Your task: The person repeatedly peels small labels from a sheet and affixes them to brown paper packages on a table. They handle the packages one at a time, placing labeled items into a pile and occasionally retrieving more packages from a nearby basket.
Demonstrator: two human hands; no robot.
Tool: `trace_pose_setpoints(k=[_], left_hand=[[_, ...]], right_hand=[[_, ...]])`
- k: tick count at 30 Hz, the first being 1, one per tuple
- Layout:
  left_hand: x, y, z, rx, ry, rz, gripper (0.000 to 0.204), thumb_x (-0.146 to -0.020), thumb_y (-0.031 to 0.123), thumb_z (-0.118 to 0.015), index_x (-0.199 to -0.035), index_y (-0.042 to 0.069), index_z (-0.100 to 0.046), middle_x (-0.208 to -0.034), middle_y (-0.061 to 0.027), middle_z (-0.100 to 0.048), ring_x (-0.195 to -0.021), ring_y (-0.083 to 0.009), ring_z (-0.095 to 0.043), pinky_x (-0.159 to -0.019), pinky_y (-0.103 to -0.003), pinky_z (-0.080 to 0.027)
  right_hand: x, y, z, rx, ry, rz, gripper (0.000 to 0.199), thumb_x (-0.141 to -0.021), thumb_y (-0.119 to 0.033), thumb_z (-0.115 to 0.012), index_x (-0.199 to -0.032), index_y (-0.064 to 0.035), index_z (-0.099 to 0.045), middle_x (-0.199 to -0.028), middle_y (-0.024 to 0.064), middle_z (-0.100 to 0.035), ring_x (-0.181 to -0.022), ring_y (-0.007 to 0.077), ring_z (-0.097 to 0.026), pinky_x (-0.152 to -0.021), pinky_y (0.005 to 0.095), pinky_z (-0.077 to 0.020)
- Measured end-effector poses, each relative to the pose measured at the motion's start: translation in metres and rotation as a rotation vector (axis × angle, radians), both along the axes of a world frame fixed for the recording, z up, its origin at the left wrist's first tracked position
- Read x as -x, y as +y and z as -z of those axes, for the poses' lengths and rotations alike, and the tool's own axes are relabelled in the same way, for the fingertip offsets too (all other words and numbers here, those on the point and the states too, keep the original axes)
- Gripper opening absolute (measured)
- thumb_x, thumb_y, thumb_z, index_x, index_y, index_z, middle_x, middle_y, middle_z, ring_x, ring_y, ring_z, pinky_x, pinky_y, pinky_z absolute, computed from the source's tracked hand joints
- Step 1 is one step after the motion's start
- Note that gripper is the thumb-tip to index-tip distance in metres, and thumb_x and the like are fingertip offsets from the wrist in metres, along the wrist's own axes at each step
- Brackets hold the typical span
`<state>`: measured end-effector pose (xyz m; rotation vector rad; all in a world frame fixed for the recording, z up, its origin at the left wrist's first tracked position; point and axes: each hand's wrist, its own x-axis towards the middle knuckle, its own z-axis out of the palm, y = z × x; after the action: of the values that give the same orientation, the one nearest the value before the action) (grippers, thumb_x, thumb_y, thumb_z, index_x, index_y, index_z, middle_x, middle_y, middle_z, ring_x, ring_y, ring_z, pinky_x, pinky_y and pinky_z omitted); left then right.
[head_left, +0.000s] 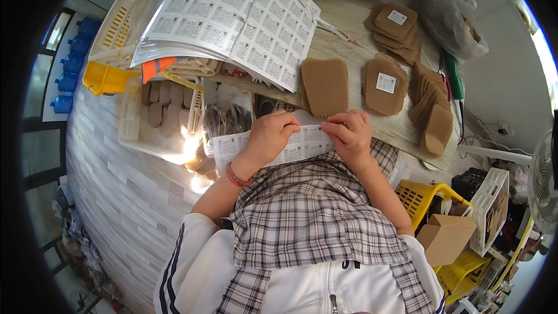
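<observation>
A white sheet of printed stickers [302,144] is stretched over my lap, close to the table's edge. My left hand [268,138] pinches its upper edge, thumb against fingers. A short way to the right, my right hand [350,135] closes its fingertips on the same sheet's upper right corner. Whether a loose sticker is between those fingertips is too small to tell. Just beyond my hands lies a brown textured pad [325,88] with no sticker showing. To its right, a pile of similar pads [378,96] has a white sticker on top.
A thick stack of sticker sheets [226,17] covers the table's left side. More stickered pads [390,35] lie behind, and a fanned row of pads [433,99] runs along the right edge. A white crate [131,122] stands left; a yellow basket [415,195] and cardboard box [446,235] stand right.
</observation>
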<state>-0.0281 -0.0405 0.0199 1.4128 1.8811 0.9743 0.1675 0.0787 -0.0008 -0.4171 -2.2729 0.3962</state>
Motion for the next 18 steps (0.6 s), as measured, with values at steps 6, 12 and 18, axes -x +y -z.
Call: trace_pose_setpoints(k=[6,12,18], left_hand=[[0.006,0.007,0.007,-0.029,-0.065,0.001,0.011,-0.087,0.009,-0.068,-0.089,-0.001,-0.069,-0.079,-0.0102,-0.065,-0.069,-0.021,-0.063,-0.064,-0.032,-0.047],[0.013,0.012,0.009,0.027,-0.178,0.003,0.012,-0.086,0.01,-0.069,-0.088,-0.002,-0.068,-0.077,-0.0097,-0.063,-0.069,-0.0229,-0.063,-0.063,-0.032,-0.047],[-0.004,0.018,-0.004,-0.316,0.266,0.171,0.005,-0.084,0.005,-0.064,-0.083,0.0,-0.064,-0.108,-0.0152,-0.064,-0.096,-0.0337,-0.06,-0.079,-0.04,-0.049]], right_hand=[[0.009,-0.007,0.01,0.047,0.069,0.021,0.023,-0.067,-0.001,-0.076,-0.087,-0.0094,-0.069,-0.099,0.0041,-0.066,-0.089,0.0272,-0.061,-0.082,0.0413,-0.0496],[-0.005,-0.023,-0.01,0.306,0.109,-0.161,0.017,-0.073,-0.002,-0.077,-0.085,-0.0074,-0.066,-0.104,0.0082,-0.063,-0.094,0.0297,-0.059,-0.085,0.0379,-0.0488],[0.004,0.035,-0.029,1.117,0.443,0.06,0.004,-0.096,-0.007,-0.063,-0.095,-0.0029,-0.063,-0.093,-0.0005,-0.059,-0.087,0.0085,-0.053,-0.079,0.0229,-0.0432]])
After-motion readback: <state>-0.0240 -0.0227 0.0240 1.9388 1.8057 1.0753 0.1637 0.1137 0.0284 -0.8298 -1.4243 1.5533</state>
